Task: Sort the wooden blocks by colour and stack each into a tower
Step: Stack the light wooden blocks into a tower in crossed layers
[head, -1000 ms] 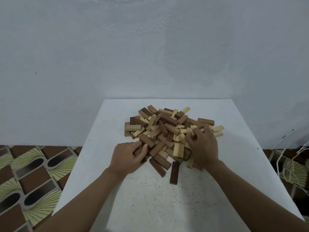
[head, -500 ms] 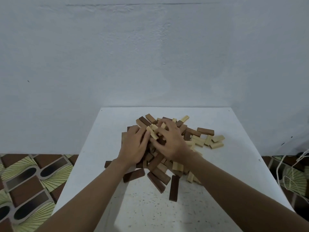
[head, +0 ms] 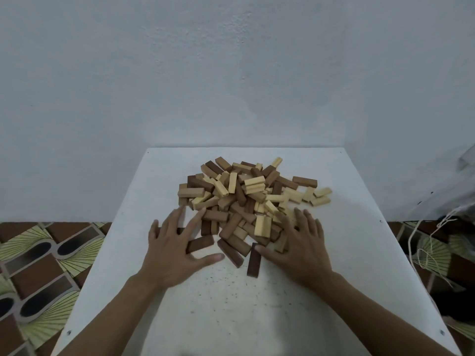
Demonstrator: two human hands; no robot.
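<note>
The pile of wooden blocks (head: 246, 201), brown and pale ones all mixed up, sits in the middle of the white table (head: 231, 317). My left hand (head: 172, 249) and my right hand (head: 302, 246) lie at its near edge, fingers spread wide and flat, holding nothing.

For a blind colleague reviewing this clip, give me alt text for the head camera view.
The left hand and right hand, fingers spread, lie at the near edge of a jumbled pile of dark brown, tan and pale wooden blocks on a white table. No tower is started. Pale wall behind.
</note>
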